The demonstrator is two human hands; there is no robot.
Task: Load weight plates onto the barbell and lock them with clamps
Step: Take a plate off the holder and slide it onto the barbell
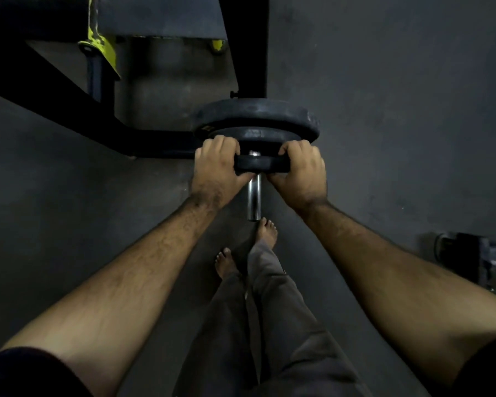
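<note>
The chrome barbell sleeve (254, 196) points toward me, its end just above my feet. A large black plate (258, 114) sits farthest along the sleeve, with a medium black plate (255, 134) against it. A small black plate (259, 164) is on the sleeve a short gap in front of them. My left hand (216, 167) grips its left edge and my right hand (299, 170) grips its right edge. No clamp is visible.
A black rack frame (251, 44) with a yellow bracket (102, 47) stands behind the plates, and its base beam (69, 107) runs diagonally at left. Dark equipment (470, 259) lies on the floor at right. My bare feet (265, 233) stand under the sleeve's end.
</note>
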